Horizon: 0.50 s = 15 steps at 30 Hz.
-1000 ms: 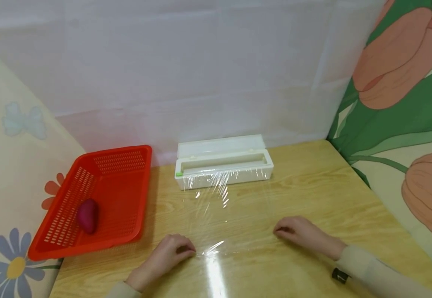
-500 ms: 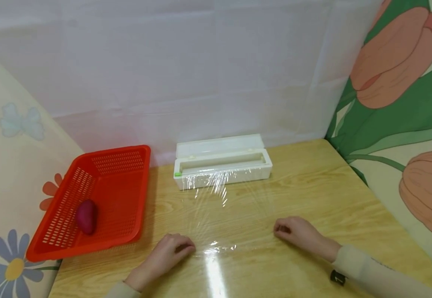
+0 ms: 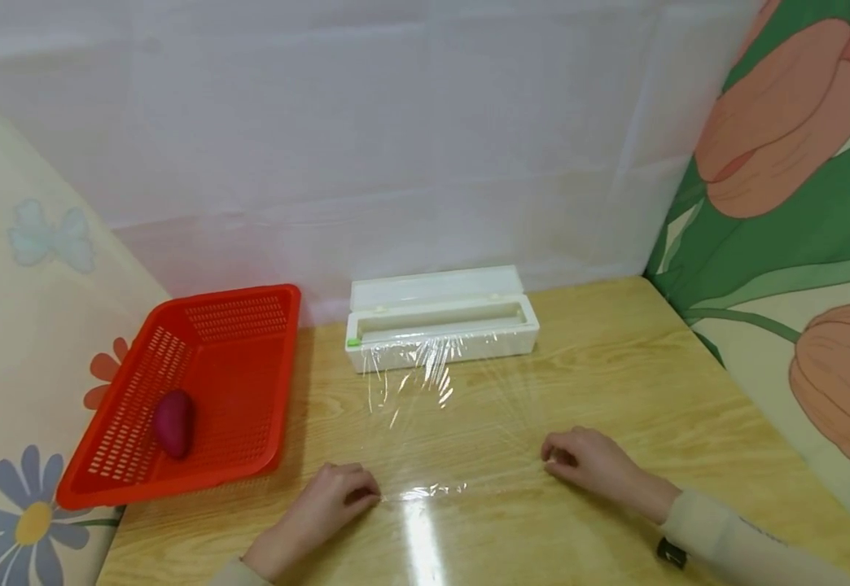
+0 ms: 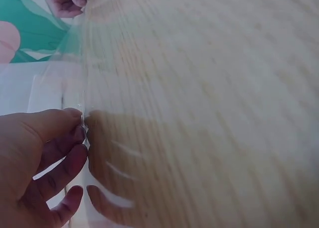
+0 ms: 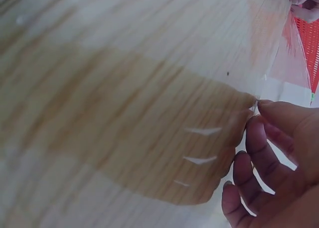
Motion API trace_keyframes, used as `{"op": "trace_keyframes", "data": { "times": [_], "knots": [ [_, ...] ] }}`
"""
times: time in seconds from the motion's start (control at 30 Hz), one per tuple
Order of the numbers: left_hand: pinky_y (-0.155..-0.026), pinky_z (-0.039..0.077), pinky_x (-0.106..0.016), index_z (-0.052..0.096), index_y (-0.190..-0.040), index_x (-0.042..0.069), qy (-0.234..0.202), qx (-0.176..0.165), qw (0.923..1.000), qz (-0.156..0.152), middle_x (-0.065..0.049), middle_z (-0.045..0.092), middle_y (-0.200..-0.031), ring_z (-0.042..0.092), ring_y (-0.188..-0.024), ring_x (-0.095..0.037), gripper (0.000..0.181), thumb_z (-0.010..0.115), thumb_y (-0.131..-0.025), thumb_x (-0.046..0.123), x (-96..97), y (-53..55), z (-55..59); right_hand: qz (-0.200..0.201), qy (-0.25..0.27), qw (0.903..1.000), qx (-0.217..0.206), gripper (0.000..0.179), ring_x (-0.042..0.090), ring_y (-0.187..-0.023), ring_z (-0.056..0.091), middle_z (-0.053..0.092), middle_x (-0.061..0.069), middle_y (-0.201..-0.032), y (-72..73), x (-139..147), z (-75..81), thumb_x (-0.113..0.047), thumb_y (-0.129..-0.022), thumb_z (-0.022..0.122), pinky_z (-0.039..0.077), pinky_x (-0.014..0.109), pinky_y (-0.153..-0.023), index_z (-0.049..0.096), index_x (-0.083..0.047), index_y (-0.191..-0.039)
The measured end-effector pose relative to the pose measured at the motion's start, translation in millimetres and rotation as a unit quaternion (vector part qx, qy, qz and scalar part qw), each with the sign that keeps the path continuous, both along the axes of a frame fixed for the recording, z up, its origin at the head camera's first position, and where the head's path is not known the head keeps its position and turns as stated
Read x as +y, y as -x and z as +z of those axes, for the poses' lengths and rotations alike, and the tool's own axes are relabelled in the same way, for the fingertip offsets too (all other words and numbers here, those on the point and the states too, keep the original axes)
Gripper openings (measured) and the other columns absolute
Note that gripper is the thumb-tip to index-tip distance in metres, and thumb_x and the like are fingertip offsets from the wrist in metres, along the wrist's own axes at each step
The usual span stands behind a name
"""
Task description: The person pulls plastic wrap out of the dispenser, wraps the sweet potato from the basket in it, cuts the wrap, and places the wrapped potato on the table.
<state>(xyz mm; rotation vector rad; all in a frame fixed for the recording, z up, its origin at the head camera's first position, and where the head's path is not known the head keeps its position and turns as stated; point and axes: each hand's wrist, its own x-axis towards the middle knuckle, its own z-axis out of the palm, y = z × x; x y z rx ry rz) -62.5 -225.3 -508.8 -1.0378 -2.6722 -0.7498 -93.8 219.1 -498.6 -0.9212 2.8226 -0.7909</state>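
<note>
A sheet of clear plastic wrap (image 3: pixel 435 435) stretches from a white wrap dispenser box (image 3: pixel 443 346) toward the person, low over the wooden table. The left hand (image 3: pixel 330 500) pinches its near left corner between thumb and fingertips. At the near right corner the right hand (image 3: pixel 593 462) pinches it the same way. In the left wrist view, the film (image 4: pixel 70 63) runs from the left hand's fingertips up to the other hand. The right wrist view has the thumb (image 5: pixel 279 111) pressed to the forefinger at the film's edge. The box lid (image 3: pixel 435 285) stands open behind the roll slot.
A red plastic basket (image 3: pixel 282 407) stands on the left of the table (image 3: pixel 615 342), with a purple sweet potato-like object (image 3: pixel 173 423) inside. A green slider (image 3: pixel 354 343) sits at the dispenser's left end. Pale cloth (image 3: pixel 432 146) hangs behind, and floral panels flank both sides.
Both hands stay almost in place, still pinching the plastic wrap. The film's creases and glints have shifted slightly, with more lines now running toward the right hand.
</note>
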Motion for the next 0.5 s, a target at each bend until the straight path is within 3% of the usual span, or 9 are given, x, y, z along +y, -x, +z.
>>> {"op": "trace_keyframes", "data": {
  "times": [0.27,0.4,0.5],
  "knots": [
    [-0.072,0.049,-0.027,0.076,-0.090,0.023,0.014,-0.012,0.9997,-0.014,0.018,0.068,-0.086,0.061,-0.081,-0.001,0.012,0.084,-0.087,0.015,-4.5,-9.9,10.1,0.012,-0.001,0.9999,0.008,0.010,-0.003,-0.071,0.046,0.057,-0.020,-0.078,1.5,3,-0.1,-0.020,-0.093,0.079,0.041,0.022,-0.062,0.071,-0.021,-0.099],
    [-0.071,0.054,-0.024,0.077,-0.091,0.018,-0.032,-0.024,0.9991,-0.014,0.015,0.069,-0.086,0.061,-0.081,0.001,0.012,0.082,-0.087,0.008,-7.0,-12.3,32.1,0.020,0.002,0.9997,0.015,0.010,-0.003,-0.072,0.044,0.056,-0.022,-0.079,1.8,6,-1.5,-0.020,-0.093,0.079,0.040,0.021,-0.063,0.072,-0.021,-0.100],
    [-0.069,0.056,-0.022,0.078,-0.092,0.016,-0.069,-0.030,0.9972,-0.001,0.014,0.071,-0.087,0.062,-0.080,0.002,0.015,0.081,-0.087,0.003,-14.5,-9.8,57.9,0.028,0.008,0.9992,0.026,0.009,-0.003,-0.073,0.044,0.057,-0.022,-0.080,1.7,7,-3.5,-0.021,-0.093,0.078,0.040,0.021,-0.064,0.073,-0.021,-0.100]
  ]
}}
